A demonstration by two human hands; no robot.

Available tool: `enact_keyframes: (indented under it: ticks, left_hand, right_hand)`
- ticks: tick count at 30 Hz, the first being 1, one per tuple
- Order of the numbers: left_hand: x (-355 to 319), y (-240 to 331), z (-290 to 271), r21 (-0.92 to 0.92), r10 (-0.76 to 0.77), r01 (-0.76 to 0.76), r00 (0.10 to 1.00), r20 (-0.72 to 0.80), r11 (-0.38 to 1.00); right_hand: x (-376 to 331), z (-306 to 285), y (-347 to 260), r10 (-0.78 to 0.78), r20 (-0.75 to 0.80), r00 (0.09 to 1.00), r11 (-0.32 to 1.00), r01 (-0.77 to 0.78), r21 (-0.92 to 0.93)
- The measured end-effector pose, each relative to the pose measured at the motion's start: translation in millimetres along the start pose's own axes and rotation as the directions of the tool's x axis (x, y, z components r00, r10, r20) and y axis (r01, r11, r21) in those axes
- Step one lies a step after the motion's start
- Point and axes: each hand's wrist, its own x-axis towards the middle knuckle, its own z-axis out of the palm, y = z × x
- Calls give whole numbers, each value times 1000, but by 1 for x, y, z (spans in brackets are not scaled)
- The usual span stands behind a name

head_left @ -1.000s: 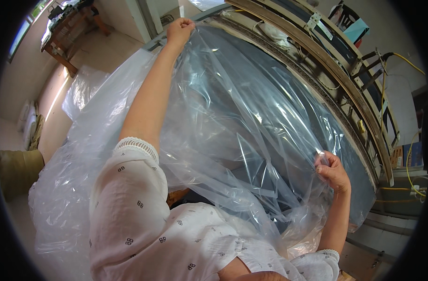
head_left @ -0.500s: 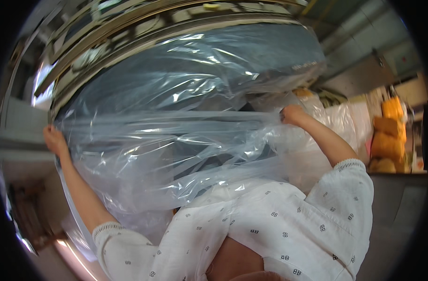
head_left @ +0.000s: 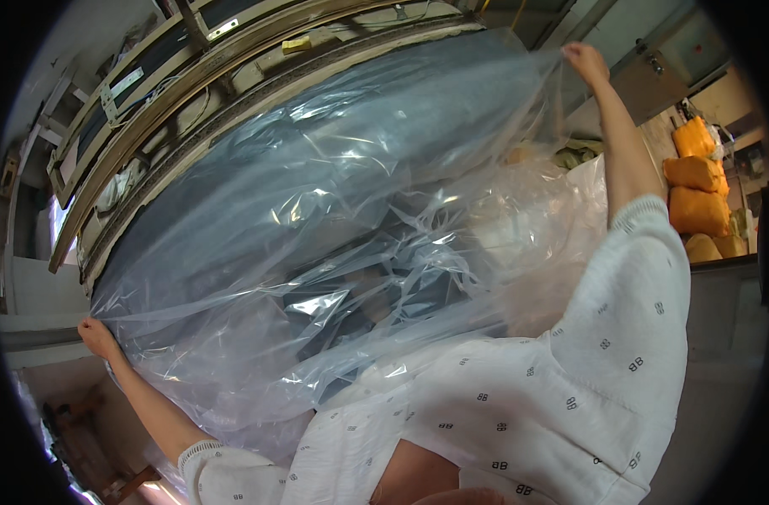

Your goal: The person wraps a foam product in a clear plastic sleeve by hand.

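**Clear plastic sheet held wide between two hands**

Clear plastic fills most of my view: a large sheet [head_left: 334, 252], glossy and crumpled, with bright glare streaks and deep folds near its middle. It hangs spread in front of my chest, between me and a curved wooden frame [head_left: 191, 93] behind it. My left hand [head_left: 96, 337] is out low at the left, fingers clenched on the sheet's edge. My right hand [head_left: 585, 61] is raised high at the upper right, pinching the opposite edge. Something dark shows dimly through the film; I cannot tell what. Orange sacks [head_left: 696, 181] sit well apart at the right. To hold it well, I judge both grips should stay firm and the arms apart, so the film stays taut and does not fold on itself.
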Motion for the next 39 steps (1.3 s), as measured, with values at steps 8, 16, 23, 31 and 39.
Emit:
enact_keyframes:
  ticks: [8,16,23,31,39]
  left_hand:
    - [33,-111,-87,-27,-67,71,989,135,997]
    - [5,-147,-221,-588,-292,377,926,239,716]
    - [-53,-119,-307,-638,-354,544,839,413,544]
    - [-116,-226,-357,-665,-138,616,769,625,423]
    - [-6,-94,-252,-917,-157,247,966,207,313]
  right_hand:
    - [-80,-2,-204,-565,-126,815,571,497,653]
    - [-127,33,-223,-835,-28,550,481,753,450]
    - [-114,51,-245,-827,-101,553,481,790,381]
    - [-42,94,-278,-753,-250,609,189,564,804]
    - [63,1,-213,-180,-197,964,-153,170,974]
